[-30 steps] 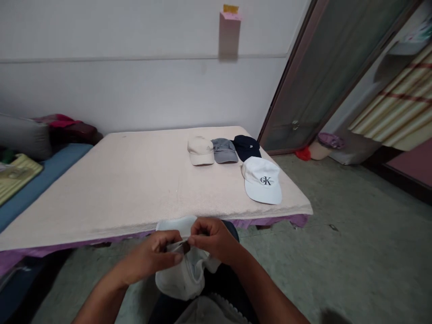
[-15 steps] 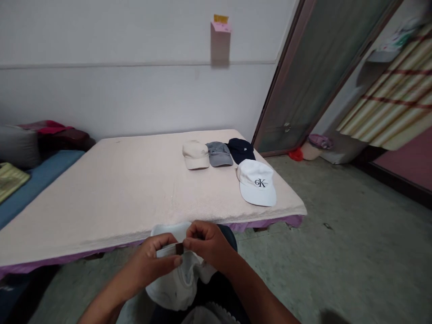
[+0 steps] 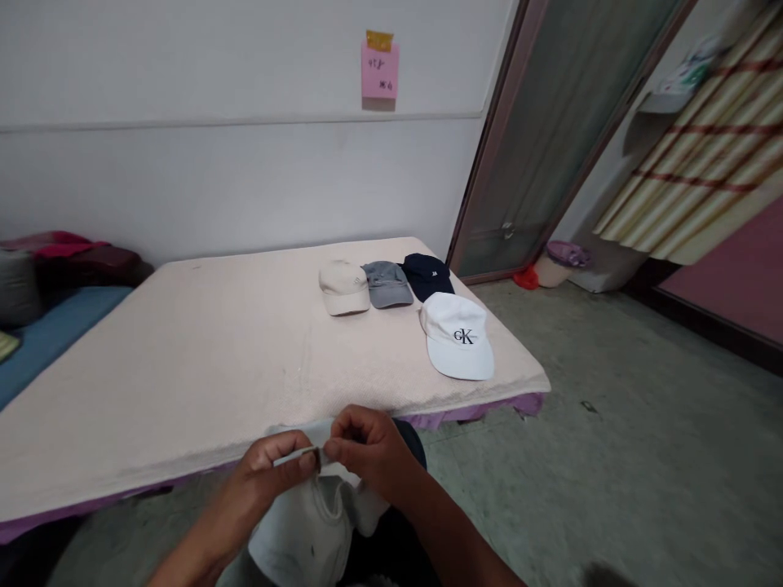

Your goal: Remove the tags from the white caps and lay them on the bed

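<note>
A white cap (image 3: 306, 530) hangs over my lap just below the table's front edge, its back facing me. My left hand (image 3: 269, 473) pinches the cap's back strap from the left. My right hand (image 3: 367, 452) pinches the same strap from the right, fingertips meeting the left hand's at a small dark buckle. On the table lie several other caps: a cream cap (image 3: 342, 287), a grey cap (image 3: 387, 284), a navy cap (image 3: 428, 275) and a white cap with a dark logo (image 3: 457, 336).
The table is covered with a pale pink towel (image 3: 183, 350) over a purple cloth edge. A blue mattress (image 3: 42, 334) with cushions lies at the left. A pink note (image 3: 379, 72) hangs on the wall. A door (image 3: 538, 155) stands at the right, concrete floor beyond.
My view has swung a little to the right and down. Both hands stay pinched on the strap and have drawn closer together, and the cap has sunk lower in the picture.
</note>
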{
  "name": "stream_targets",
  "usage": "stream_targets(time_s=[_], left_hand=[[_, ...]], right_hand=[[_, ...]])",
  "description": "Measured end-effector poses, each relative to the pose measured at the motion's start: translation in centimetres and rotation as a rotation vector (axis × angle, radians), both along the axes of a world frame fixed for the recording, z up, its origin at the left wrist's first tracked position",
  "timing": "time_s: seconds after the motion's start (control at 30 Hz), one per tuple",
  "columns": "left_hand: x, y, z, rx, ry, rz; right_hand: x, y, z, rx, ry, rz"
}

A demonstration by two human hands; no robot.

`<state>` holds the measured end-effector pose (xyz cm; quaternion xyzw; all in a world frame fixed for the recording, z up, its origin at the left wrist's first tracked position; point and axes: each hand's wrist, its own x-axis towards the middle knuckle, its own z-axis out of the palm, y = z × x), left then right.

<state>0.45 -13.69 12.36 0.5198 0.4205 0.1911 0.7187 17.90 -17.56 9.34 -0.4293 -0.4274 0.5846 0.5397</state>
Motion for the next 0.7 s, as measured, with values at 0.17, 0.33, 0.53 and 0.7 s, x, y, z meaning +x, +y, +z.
stream_targets(time_s=[0.17, 0.33, 0.53, 0.7], left_hand=[[0.1, 1.1, 0.6, -0.191, -0.212, 0.253], [-0.1, 2.8, 3.2, -0.287, -0.360, 0.598], [2.4, 6.6, 4.7, -0.206, -0.416, 0.520], [5.6, 13.4, 2.9, 0.051, -0.355, 0.360]], right_hand=[[1.3, -0.1, -0.3, 0.032, 0.084, 0.060], [3.7, -0.5, -2.1, 0.066, -0.015, 0.162], [6.2, 1.1, -1.3, 0.058, 0.157, -0.183], [9.4, 5.5, 1.6, 0.109, 0.182, -0.380]])
